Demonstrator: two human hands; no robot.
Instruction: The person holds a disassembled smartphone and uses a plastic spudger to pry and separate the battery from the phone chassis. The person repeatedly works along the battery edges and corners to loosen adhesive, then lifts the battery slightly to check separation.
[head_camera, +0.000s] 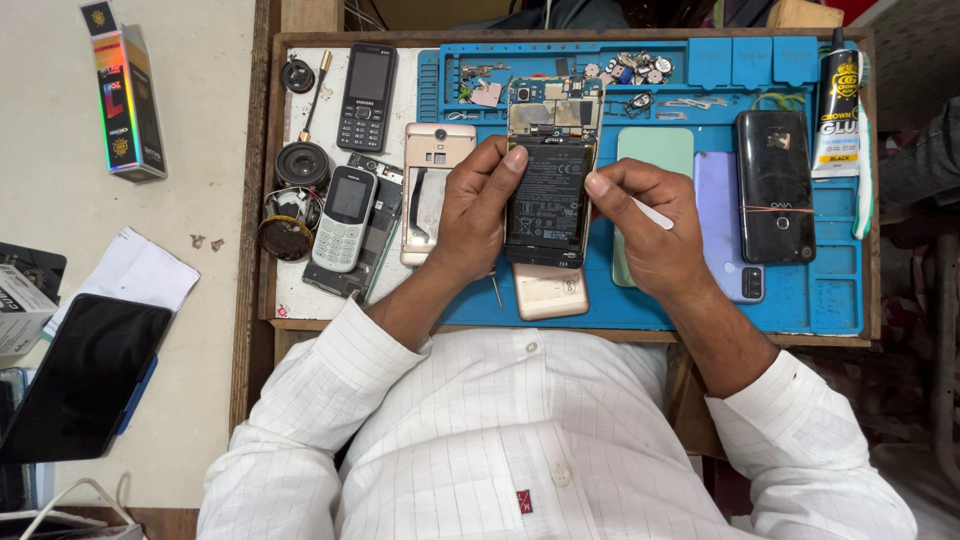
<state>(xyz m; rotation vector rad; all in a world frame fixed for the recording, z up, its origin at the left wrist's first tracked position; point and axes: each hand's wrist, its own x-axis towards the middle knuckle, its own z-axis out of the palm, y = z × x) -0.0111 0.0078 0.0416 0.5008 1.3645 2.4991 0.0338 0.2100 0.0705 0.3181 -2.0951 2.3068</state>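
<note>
The opened phone (548, 180) sits gripped in the curled left hand (475, 215); the right hand (650, 230), beside it, pinches a white tool (652, 213).

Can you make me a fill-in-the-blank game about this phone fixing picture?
1. The left hand holds an opened phone with its black ____ showing.
2. The right hand holds a thin ____ tool.
3. The phones lie on a ____ work mat.
4. Two keypad phones lie on the person's ____ side.

Missing words: battery; white; blue; left
</note>
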